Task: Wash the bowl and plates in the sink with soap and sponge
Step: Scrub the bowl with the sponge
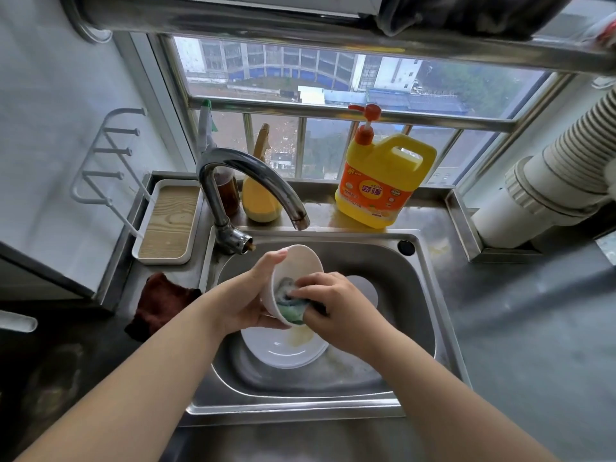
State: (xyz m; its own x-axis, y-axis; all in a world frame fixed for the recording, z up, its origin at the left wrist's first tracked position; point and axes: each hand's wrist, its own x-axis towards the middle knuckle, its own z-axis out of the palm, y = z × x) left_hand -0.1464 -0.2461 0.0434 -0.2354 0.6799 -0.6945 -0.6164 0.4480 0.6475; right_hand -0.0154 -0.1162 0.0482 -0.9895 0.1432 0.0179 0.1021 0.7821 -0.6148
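The left hand (248, 296) gripped the white bowl (293, 281) by its rim, thumb over the top edge, tilting it above the sink (413, 295). The right hand (336, 308) pinched a green sponge (292, 310), pressing it inside the bowl. Directly beneath both hands lay a white plate (283, 353); another plate (366, 288) showed behind the right hand. The yellow soap bottle (383, 181) stood beyond, on the ledge behind the sink.

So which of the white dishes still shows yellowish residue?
The plate lying in the sink under the hands; its far side carries a yellowish smear, unlike the bowl being scrubbed.
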